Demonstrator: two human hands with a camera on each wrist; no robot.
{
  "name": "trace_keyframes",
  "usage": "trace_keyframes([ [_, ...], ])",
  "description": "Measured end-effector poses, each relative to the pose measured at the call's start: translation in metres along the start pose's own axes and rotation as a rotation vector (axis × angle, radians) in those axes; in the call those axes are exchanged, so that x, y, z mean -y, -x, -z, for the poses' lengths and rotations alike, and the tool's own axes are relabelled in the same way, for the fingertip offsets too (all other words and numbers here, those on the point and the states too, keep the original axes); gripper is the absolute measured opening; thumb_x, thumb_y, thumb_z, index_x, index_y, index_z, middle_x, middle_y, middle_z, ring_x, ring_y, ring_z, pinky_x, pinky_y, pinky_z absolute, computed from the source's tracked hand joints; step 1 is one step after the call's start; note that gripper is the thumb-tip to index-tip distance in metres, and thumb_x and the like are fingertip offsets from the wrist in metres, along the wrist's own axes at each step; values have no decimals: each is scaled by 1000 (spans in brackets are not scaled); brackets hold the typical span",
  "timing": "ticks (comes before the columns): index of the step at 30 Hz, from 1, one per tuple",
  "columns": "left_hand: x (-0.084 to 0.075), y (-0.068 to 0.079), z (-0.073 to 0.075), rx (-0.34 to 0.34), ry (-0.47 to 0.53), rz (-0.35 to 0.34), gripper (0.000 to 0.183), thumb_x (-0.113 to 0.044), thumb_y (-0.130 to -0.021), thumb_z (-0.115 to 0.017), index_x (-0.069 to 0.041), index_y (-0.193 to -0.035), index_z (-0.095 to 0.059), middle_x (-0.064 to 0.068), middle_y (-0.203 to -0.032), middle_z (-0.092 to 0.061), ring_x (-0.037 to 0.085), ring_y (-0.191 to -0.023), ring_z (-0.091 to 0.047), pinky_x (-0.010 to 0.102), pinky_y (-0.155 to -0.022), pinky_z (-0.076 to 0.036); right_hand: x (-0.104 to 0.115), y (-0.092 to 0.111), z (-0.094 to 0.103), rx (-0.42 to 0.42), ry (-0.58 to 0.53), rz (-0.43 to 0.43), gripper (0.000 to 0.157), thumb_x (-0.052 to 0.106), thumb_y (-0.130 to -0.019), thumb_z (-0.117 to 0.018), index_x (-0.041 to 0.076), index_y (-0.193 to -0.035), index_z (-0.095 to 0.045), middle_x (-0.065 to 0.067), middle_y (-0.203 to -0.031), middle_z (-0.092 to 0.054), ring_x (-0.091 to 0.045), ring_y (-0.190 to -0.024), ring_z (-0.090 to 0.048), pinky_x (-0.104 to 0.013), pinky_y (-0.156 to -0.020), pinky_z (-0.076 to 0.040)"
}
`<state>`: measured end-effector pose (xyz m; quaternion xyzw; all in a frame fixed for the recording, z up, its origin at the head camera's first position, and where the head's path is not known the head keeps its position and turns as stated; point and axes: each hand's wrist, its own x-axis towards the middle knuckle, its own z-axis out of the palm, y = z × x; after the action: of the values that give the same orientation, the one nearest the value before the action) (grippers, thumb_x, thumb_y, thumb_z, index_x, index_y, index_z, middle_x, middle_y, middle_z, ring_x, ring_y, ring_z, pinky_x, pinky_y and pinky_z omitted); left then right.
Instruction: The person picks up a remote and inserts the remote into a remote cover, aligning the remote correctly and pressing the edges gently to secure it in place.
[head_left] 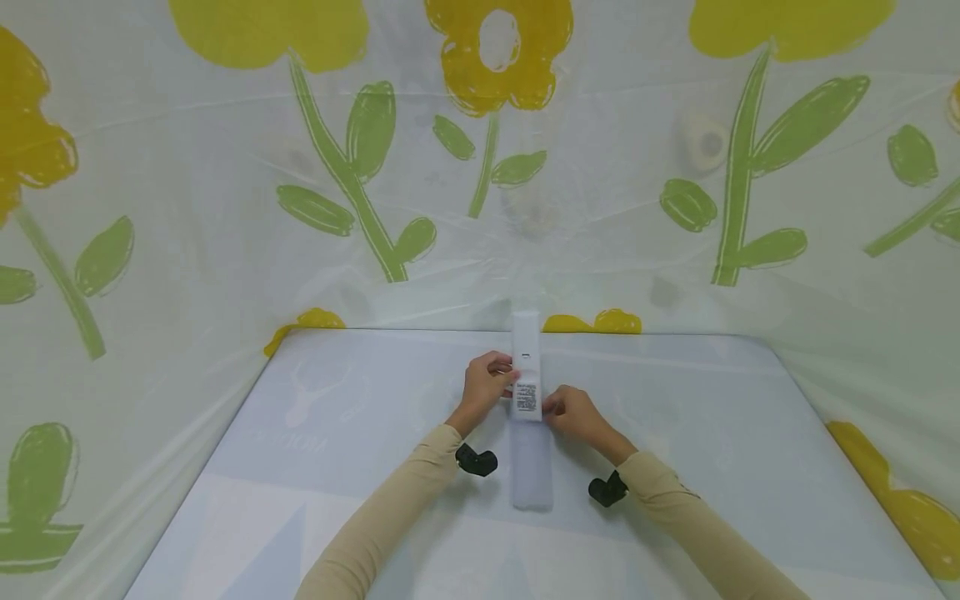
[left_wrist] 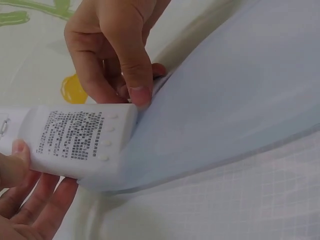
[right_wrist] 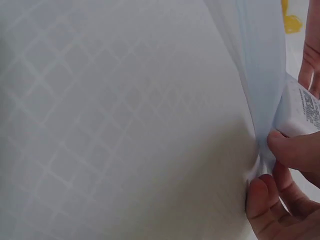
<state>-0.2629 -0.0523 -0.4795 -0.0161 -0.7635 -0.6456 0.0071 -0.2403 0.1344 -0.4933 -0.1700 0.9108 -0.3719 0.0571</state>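
White device held at the mouth of a translucent sleeve

In the head view, the white device [head_left: 527, 358] was held over the tabletop [head_left: 675, 458], with the translucent sleeve [head_left: 531, 467] stretched out toward the wearer. The device was pinched by the left hand [head_left: 486, 385]; the sleeve's edge was pinched by the right hand [head_left: 576, 414]. Nearly all of the device was outside, so the sleeve was judged largely unfilled. Whether insertion or removal was under way could not be told. The device's far end was hard to make out against the pale backdrop.

In the left wrist view, the printed label [left_wrist: 72, 132] was left uncovered, but its text was too blurred to be read. The device's far end was cut off.

In the right wrist view, most of the device was cut off, and the sleeve's opening was partly hidden by the fingers.
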Motion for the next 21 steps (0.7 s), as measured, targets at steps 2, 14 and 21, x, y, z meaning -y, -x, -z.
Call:
trace_keyframes([
  [2, 0, 0, 0, -1, -9, -4, 19, 0, -83, -70, 0, -101, -65, 11, -90, -66, 19, -76, -64, 33, -58, -58, -1, 0, -1, -6, 16, 33, 15, -5, -74, -68, -2, -87, -73, -3, -76, -56, -15, -69, -48, -27, -60, -43],
  [14, -1, 1, -5, -29, -35, -10, 17, 0, -83, -69, 1, -100, -65, 11, -90, -65, 18, -75, -63, 29, -56, -57, -3, 5, 0, -69, 28, 25, 9, -5, -75, -72, 4, -76, -71, -2, -77, -59, -16, -73, -54, -31, -67, -48],
  [21, -3, -1, -9, -46, -45, -12, 16, 4, -82, -68, 4, -97, -65, 13, -87, -65, 21, -71, -63, 30, -54, -57, 0, 9, 3, -46, -106, -64, 3, -4, -79, -70, -4, -81, -70, -6, -77, -65, -13, -60, -59, -25, -53, -52],
])
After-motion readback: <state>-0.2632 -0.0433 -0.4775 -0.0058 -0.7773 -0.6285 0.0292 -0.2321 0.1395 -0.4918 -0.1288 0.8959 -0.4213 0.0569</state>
